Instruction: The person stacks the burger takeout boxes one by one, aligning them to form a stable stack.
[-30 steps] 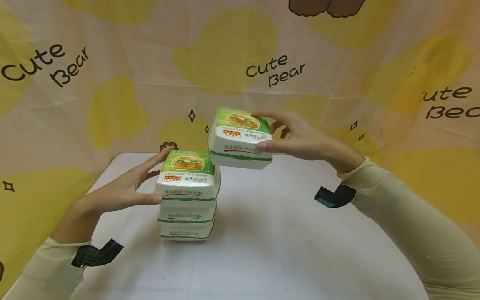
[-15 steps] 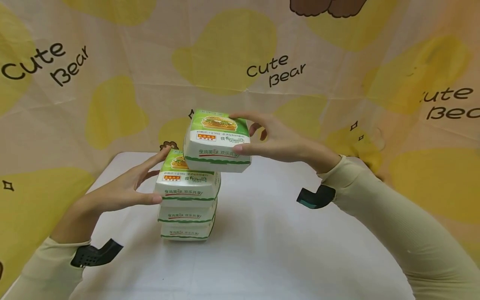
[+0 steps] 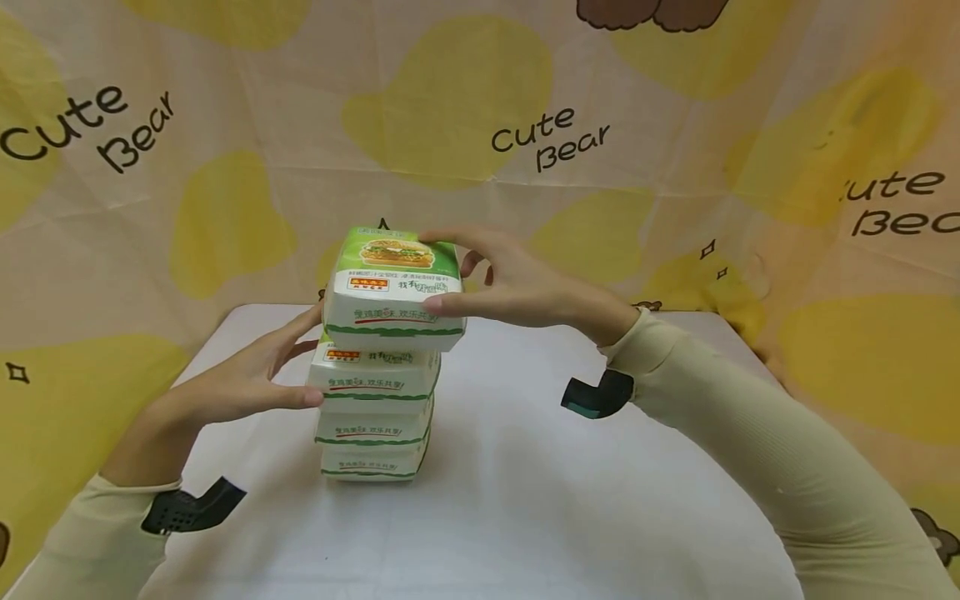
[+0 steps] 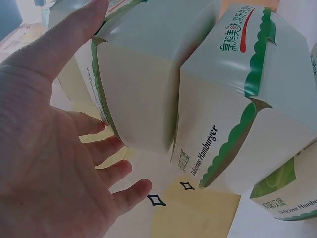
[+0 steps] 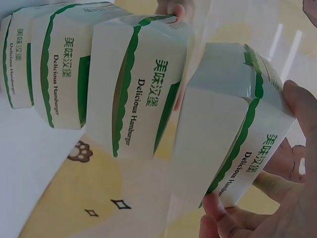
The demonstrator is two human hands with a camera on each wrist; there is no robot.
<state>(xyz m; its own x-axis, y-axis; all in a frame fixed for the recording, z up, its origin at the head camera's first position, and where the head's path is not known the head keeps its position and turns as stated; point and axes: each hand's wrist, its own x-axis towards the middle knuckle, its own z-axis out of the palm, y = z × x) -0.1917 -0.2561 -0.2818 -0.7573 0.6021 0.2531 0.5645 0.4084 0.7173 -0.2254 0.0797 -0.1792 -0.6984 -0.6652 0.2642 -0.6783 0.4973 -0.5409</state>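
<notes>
Three white-and-green paper burger boxes stand stacked on the white table: a bottom box (image 3: pixel 367 468), a middle box (image 3: pixel 360 428) and an upper box (image 3: pixel 382 387). Just above them hangs a fourth burger box (image 3: pixel 396 287), a burger printed on its lid; the right wrist view shows a narrow gap under it. My right hand (image 3: pixel 525 287) grips this one from the right, thumb in front and fingers behind. On the left, my left hand (image 3: pixel 247 375) holds the upper stacked box, thumb at its front corner and fingers at its far side. The palm (image 4: pixel 54 153) is apart from the box.
The white table (image 3: pixel 562 467) extends right of the stack and in front of it. Behind the table hangs a cloth (image 3: pixel 450 100) with yellow patches and "Cute Bear" lettering. Each wrist wears a black camera mount (image 3: pixel 195 507).
My right hand has carried its burger box leftward and slightly down, from right of the stack to over it. The left hand and the stacked boxes have stayed in place.
</notes>
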